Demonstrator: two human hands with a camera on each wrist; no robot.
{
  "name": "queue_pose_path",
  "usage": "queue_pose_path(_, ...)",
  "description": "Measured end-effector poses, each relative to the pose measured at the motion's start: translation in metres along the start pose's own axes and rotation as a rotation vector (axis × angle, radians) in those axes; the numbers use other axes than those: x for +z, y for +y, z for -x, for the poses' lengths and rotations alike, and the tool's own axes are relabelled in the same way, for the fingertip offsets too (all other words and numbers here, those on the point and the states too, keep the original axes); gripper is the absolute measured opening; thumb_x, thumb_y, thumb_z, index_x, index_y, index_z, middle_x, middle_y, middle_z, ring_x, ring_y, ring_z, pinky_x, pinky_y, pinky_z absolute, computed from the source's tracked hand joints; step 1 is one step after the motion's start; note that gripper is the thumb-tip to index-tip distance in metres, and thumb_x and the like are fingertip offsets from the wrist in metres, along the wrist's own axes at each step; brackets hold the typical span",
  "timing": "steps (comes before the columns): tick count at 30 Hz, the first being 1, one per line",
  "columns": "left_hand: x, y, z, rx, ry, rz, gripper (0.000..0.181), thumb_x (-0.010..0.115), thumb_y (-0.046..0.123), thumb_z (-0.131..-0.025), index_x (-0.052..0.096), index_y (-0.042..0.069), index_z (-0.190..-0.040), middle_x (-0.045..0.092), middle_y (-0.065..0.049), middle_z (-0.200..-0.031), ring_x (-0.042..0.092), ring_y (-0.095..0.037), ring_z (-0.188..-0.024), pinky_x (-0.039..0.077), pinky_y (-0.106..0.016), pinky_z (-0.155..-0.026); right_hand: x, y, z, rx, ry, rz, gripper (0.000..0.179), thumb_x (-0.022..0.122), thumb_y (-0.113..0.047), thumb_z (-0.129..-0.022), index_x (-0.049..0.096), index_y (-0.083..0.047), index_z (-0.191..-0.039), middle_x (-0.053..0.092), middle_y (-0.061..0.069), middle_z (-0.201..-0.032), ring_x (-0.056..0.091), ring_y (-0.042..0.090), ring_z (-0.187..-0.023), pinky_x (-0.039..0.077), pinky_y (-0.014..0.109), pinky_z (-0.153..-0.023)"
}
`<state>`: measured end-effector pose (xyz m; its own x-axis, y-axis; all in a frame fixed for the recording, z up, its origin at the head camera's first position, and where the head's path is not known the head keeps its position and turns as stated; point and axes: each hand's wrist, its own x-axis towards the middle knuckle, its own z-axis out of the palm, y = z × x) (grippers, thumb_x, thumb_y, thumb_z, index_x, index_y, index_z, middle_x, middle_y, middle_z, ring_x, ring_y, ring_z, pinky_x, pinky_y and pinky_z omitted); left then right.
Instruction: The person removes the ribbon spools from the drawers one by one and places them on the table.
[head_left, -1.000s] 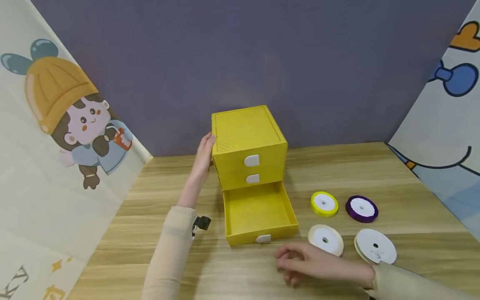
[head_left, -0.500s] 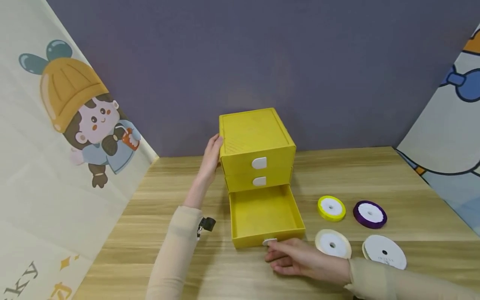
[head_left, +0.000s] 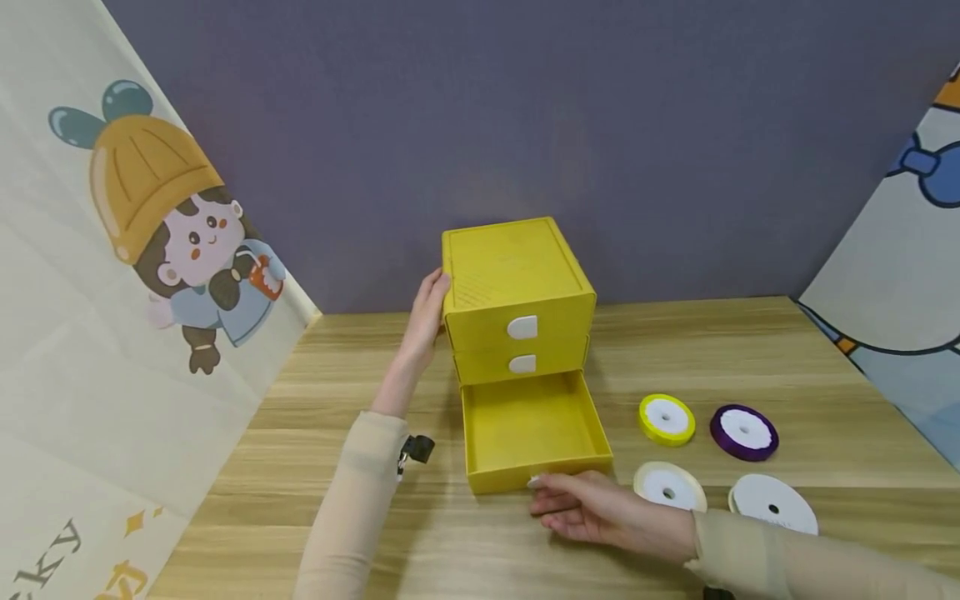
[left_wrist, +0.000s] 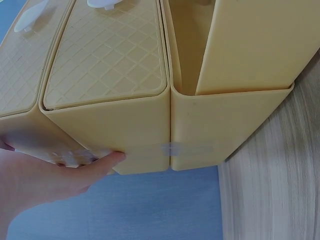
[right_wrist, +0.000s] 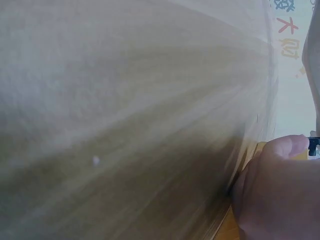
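Note:
A yellow three-tier drawer unit [head_left: 517, 275] stands against the back wall. Its bottom drawer [head_left: 532, 425] is pulled out, and nothing lies inside. My left hand [head_left: 426, 321] rests on the unit's left side; in the left wrist view the left hand [left_wrist: 60, 177] lies along the side wall with its fingers extended. At the front of the bottom drawer my right hand [head_left: 592, 508] pinches the white drawer handle [head_left: 534, 482], most of which the thumb and fingers hide. In the right wrist view the right hand [right_wrist: 280, 185] shows only at the right edge, the handle out of sight.
Right of the drawer lie a yellow ribbon spool [head_left: 666, 419], a purple ribbon spool [head_left: 745, 432], a cream ribbon spool [head_left: 670, 485] and a larger white spool [head_left: 774, 503]. The right forearm passes close in front of the nearer two. Wooden tabletop [head_left: 300, 467] extends to the left.
My right hand has come up to the bottom drawer's handle and taken hold of it. The left hand stays on the unit's side. The head view has shifted slightly.

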<state>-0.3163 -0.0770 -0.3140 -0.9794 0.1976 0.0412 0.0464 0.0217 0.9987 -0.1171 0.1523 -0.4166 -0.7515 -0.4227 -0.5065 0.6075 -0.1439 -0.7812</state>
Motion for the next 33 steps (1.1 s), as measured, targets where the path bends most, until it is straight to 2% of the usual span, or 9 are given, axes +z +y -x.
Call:
queue_pose_path(6, 0.0, 0.0, 0.0, -0.004, -0.002, 0.001, 0.067, 0.039, 0.053, -0.103, 0.021, 0.02, -0.158, 0.024, -0.004, -0.164, 0.033, -0.027, -0.147, 0.034, -0.053, -0.115, 0.001, -0.006, -0.006, -0.003, 0.006, -0.001, 0.027, 0.058, -0.026, -0.099, 0.066, -0.003, -0.11, 0.075, 0.004, -0.092, 0.067, 0.004, -0.072, 0.056, 0.017, -0.07)
queue_pose_path(13, 0.0, 0.001, 0.0, -0.004, 0.0, -0.016, 0.067, 0.038, 0.052, -0.103, 0.02, 0.02, -0.159, 0.022, -0.004, -0.165, 0.03, -0.027, -0.149, 0.033, -0.053, -0.115, -0.001, -0.015, -0.013, -0.019, 0.007, -0.028, 0.028, 0.056, -0.024, -0.1, 0.066, -0.001, -0.113, 0.075, 0.004, -0.09, 0.068, 0.004, -0.073, 0.056, 0.016, -0.071)
queue_pose_path(28, -0.001, -0.001, -0.001, -0.003, 0.005, -0.004, 0.067, 0.039, 0.052, -0.103, 0.021, 0.02, -0.158, 0.024, -0.005, -0.164, 0.031, -0.028, -0.148, 0.032, -0.055, -0.115, -0.004, -0.027, -0.032, -0.065, 0.009, -0.041, 0.02, 0.055, -0.022, -0.101, 0.068, -0.008, -0.105, 0.075, 0.002, -0.088, 0.068, 0.004, -0.072, 0.056, 0.016, -0.07)
queue_pose_path(33, 0.0, -0.001, -0.001, 0.001, 0.005, -0.006, 0.067, 0.04, 0.053, -0.103, 0.021, 0.019, -0.158, 0.024, -0.005, -0.163, 0.032, -0.028, -0.148, 0.032, -0.054, -0.116, -0.008, -0.033, -0.037, -0.065, 0.024, -0.047, 0.02, 0.054, -0.021, -0.101, 0.068, -0.007, -0.105, 0.076, 0.003, -0.088, 0.068, 0.004, -0.072, 0.056, 0.016, -0.07)
